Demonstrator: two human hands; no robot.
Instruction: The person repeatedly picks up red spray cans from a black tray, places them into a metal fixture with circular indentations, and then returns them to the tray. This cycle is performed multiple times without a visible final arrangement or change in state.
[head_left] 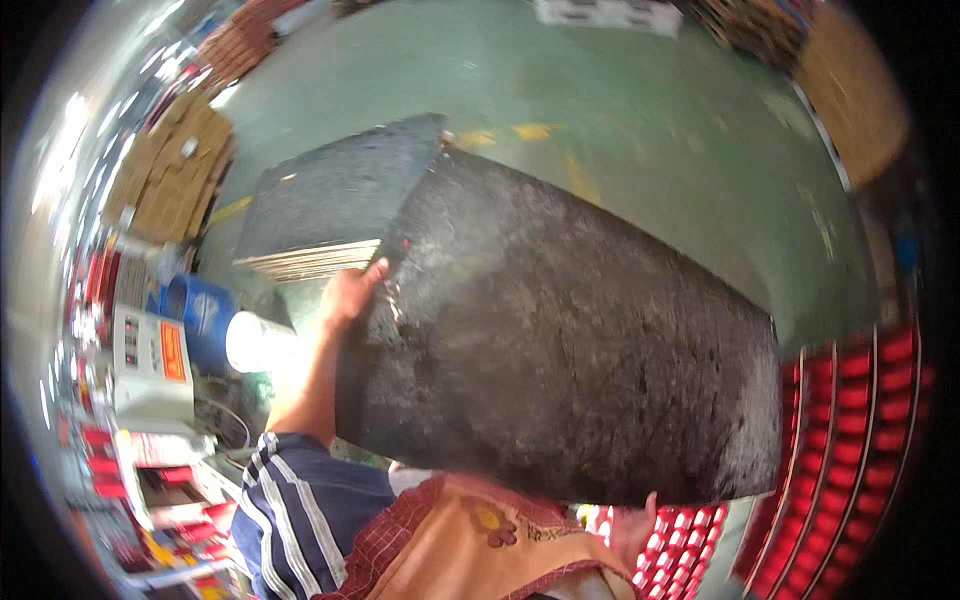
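A large black board (580, 330) with a scuffed, worn face spans the middle of the view, tilted in front of me. My left hand (355, 292) grips its left edge, thumb lying on the upper face and fingers hidden beneath. At the near right edge my right hand (632, 527) holds the board from below, with a fingertip or thumb showing against the edge; its other fingers are blurred or hidden. Just beyond my left hand lies a stack of similar dark boards (345, 190) with pale layered edges. The held board overlaps the right side of that stack.
Racks of red pieces (850, 440) stand close on the right. To the left are a blue drum (200, 315), a white bucket (258, 342) and a pale control box (150, 365). Stacked cartons (170, 165) stand farther left. Green floor (640, 120) with yellow markings stretches ahead.
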